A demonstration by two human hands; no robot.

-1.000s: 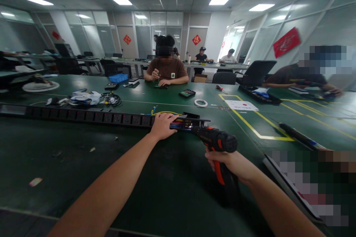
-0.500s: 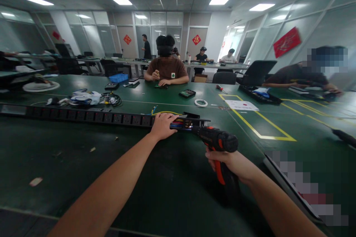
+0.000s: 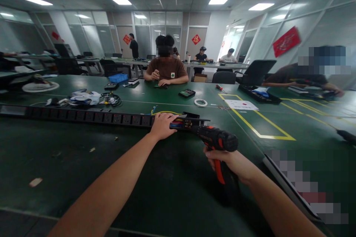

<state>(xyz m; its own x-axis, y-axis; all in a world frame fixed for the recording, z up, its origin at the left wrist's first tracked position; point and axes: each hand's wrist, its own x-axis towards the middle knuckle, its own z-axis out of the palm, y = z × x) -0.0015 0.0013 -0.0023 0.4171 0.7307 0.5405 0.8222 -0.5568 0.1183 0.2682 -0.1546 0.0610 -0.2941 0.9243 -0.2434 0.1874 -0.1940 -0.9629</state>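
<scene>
A long black power strip (image 3: 116,119) with a row of sockets lies across the green table. My left hand (image 3: 163,126) is closed over it near its right end, thumb on the near side and fingers over the top. Just right of that hand the strip is uncovered, showing coloured wires and a terminal block (image 3: 188,123). In my right hand (image 3: 222,159) is a black and orange cordless drill (image 3: 218,139), its fingers wrapped round the handle. The drill's nose points left at the terminal block; whether its tip touches a screw is too small to tell.
Yellow and blue wires (image 3: 167,112) rise behind the strip. Beyond it lie a white tape ring (image 3: 200,102), cables (image 3: 111,99), a blue basket (image 3: 118,78) and a screwdriver (image 3: 221,89). A co-worker (image 3: 167,68) sits opposite; another person (image 3: 300,72) leans over at the right.
The drill's nose has shifted very slightly left at the terminal block. My left hand stays on the strip. In the background a standing person has moved left.
</scene>
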